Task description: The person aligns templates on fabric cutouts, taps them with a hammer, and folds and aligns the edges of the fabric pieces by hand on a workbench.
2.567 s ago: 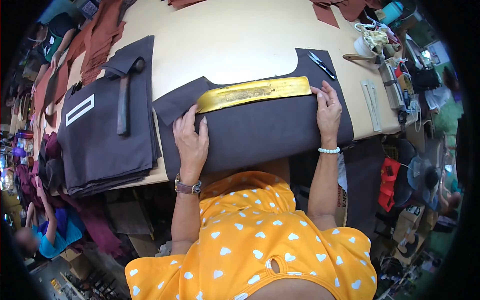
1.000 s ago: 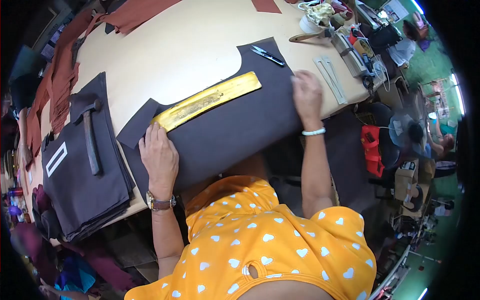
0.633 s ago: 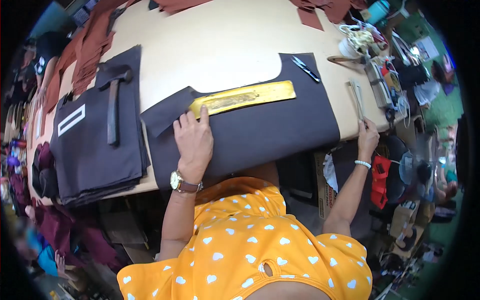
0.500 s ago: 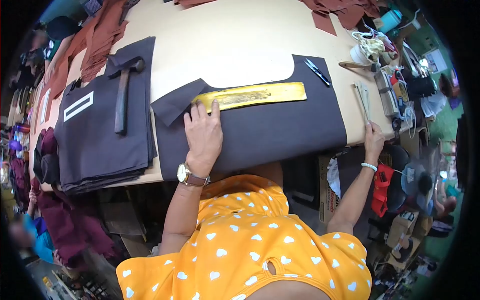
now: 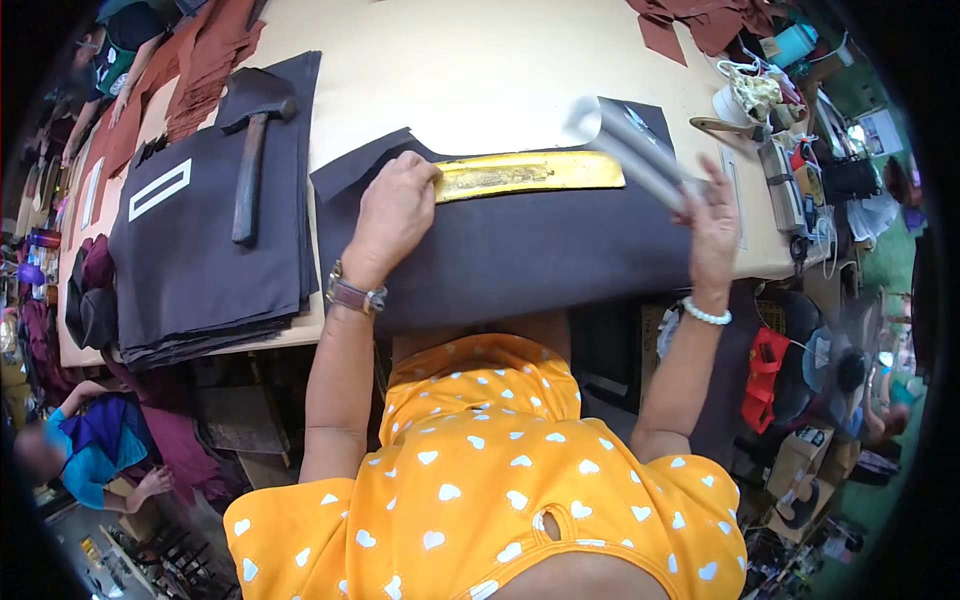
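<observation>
A dark fabric piece (image 5: pixel 520 250) with a curved cut-out lies along the table's front edge. On it rests a long yellow strip (image 5: pixel 530 175), worn and stained in the middle. My left hand (image 5: pixel 395 215) has its fingers curled closed at the strip's left end, beside a raised fabric flap (image 5: pixel 360 165). Over the fabric's right end, my right hand (image 5: pixel 710 220) holds up a narrow pale frame (image 5: pixel 640 145) by its near end. Motion smears the frame. Partly behind it, a pair of thread snips (image 5: pixel 643 122) lies on the fabric's upper right corner.
A hammer (image 5: pixel 250 175) and a white rectangular frame (image 5: pixel 160 190) lie on a dark fabric stack (image 5: pixel 215 280) at left. Another slim frame (image 5: pixel 735 180), a brush (image 5: pixel 728 127) and a white container (image 5: pixel 728 103) are at right. Other people work at far left.
My right hand has lifted a pale frame from the table's right side and swung it left over the fabric. My left hand's fingers have gone from lying on the strip to curled at its end.
</observation>
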Action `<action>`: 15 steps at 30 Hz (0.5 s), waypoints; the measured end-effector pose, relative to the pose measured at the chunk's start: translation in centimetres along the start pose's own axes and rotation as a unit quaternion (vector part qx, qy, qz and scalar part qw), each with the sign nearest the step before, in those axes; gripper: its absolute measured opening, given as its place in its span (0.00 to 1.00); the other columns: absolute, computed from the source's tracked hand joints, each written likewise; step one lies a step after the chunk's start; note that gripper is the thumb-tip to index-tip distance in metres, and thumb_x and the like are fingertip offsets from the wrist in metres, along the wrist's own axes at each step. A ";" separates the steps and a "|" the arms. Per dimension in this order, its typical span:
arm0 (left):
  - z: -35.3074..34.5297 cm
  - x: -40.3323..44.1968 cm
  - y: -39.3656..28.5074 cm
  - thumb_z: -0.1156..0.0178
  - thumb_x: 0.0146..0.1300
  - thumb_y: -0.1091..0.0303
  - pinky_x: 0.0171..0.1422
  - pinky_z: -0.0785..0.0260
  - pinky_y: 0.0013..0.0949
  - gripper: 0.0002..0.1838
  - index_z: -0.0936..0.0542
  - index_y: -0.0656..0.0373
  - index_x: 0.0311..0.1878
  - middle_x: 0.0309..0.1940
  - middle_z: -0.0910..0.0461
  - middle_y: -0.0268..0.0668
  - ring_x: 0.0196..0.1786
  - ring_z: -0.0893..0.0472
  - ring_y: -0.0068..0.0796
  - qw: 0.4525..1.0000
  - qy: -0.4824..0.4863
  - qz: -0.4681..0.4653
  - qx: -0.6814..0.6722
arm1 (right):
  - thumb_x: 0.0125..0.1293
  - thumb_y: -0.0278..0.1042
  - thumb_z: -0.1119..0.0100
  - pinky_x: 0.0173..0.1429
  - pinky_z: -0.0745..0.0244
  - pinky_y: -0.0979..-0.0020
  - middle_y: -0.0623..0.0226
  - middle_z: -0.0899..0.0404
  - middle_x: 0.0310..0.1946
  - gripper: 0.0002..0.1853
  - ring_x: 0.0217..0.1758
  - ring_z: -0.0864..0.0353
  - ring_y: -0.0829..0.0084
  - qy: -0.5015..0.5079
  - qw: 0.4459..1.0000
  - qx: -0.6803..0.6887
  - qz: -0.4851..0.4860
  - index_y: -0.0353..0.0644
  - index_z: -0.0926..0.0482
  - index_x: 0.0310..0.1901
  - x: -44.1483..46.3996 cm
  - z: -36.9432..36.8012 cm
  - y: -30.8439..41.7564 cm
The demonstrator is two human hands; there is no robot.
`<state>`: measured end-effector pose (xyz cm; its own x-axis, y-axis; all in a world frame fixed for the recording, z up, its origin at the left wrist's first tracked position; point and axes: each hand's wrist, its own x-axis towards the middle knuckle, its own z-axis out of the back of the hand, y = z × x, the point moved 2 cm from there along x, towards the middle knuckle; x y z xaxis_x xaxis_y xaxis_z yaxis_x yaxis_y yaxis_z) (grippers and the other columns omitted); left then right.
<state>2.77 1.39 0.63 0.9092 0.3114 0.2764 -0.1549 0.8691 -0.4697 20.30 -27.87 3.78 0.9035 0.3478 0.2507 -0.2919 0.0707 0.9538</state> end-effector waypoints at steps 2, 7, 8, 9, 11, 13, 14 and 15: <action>0.5 0.3 1.2 0.50 0.60 0.74 0.47 0.31 0.36 0.10 0.24 0.65 0.41 0.36 0.25 0.42 0.43 0.24 0.40 0.993 0.022 0.030 -0.116 | 0.63 0.26 0.47 0.28 0.29 0.84 0.67 0.21 0.38 0.22 0.34 0.23 0.84 0.080 0.994 0.040 -0.066 0.37 0.35 0.59 -1.0 -3.6 -0.5; 0.8 -0.7 2.7 0.47 0.61 0.75 0.54 0.34 0.28 0.23 0.34 0.64 0.61 0.45 0.26 0.37 0.47 0.27 0.25 0.943 0.096 0.096 -0.304 | 0.61 0.24 0.45 0.26 0.31 0.85 0.68 0.20 0.29 0.22 0.30 0.25 0.85 0.136 0.980 0.030 -0.140 0.33 0.35 0.58 -2.9 -8.7 -2.4; 0.5 -0.9 3.1 0.42 0.58 0.73 0.56 0.35 0.29 0.28 0.36 0.64 0.63 0.47 0.27 0.40 0.49 0.28 0.28 0.953 0.094 0.071 -0.279 | 0.61 0.23 0.45 0.25 0.30 0.85 0.68 0.20 0.29 0.22 0.29 0.25 0.86 0.126 0.982 0.009 -0.139 0.32 0.35 0.58 -3.0 -9.1 -2.3; 0.7 -1.1 2.8 0.41 0.57 0.71 0.56 0.35 0.29 0.29 0.37 0.64 0.63 0.47 0.27 0.40 0.50 0.27 0.29 0.963 0.088 0.052 -0.248 | 0.61 0.23 0.45 0.25 0.30 0.85 0.68 0.21 0.28 0.23 0.28 0.25 0.86 0.115 0.983 -0.012 -0.139 0.32 0.35 0.58 -3.1 -9.4 -2.2; 1.2 -1.2 1.7 0.38 0.55 0.69 0.58 0.35 0.31 0.32 0.37 0.63 0.63 0.47 0.28 0.42 0.51 0.27 0.32 0.979 0.075 0.015 -0.187 | 0.61 0.23 0.45 0.24 0.30 0.85 0.67 0.20 0.28 0.23 0.27 0.26 0.86 0.104 0.985 -0.017 -0.140 0.32 0.35 0.58 -3.0 -9.5 -2.4; 0.9 -1.3 1.7 0.35 0.53 0.67 0.59 0.36 0.35 0.36 0.38 0.62 0.64 0.47 0.28 0.43 0.53 0.28 0.37 0.984 0.070 0.011 -0.165 | 0.61 0.23 0.46 0.23 0.31 0.84 0.66 0.20 0.28 0.23 0.25 0.26 0.86 0.096 0.985 -0.021 -0.142 0.31 0.36 0.58 -2.8 -9.5 -2.4; 0.8 -1.5 1.5 0.35 0.52 0.66 0.60 0.36 0.36 0.36 0.38 0.61 0.64 0.47 0.28 0.43 0.53 0.28 0.37 0.986 0.063 0.013 -0.156 | 0.61 0.23 0.46 0.22 0.31 0.85 0.66 0.20 0.28 0.23 0.25 0.26 0.86 0.094 0.985 -0.022 -0.144 0.31 0.36 0.58 -2.7 -9.5 -2.4; 0.8 -1.5 1.4 0.35 0.52 0.66 0.60 0.36 0.36 0.36 0.38 0.61 0.64 0.47 0.28 0.43 0.53 0.28 0.38 0.987 0.056 0.014 -0.147 | 0.61 0.23 0.46 0.22 0.31 0.85 0.66 0.20 0.28 0.23 0.25 0.26 0.86 0.092 0.985 -0.023 -0.145 0.31 0.36 0.58 -2.6 -9.5 -2.4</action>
<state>0.86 2.46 0.16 0.9457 0.2749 0.1734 -0.0763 0.7063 -0.7038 15.62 -20.07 -0.70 0.8804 0.4690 -0.0697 -0.0475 0.2336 0.9712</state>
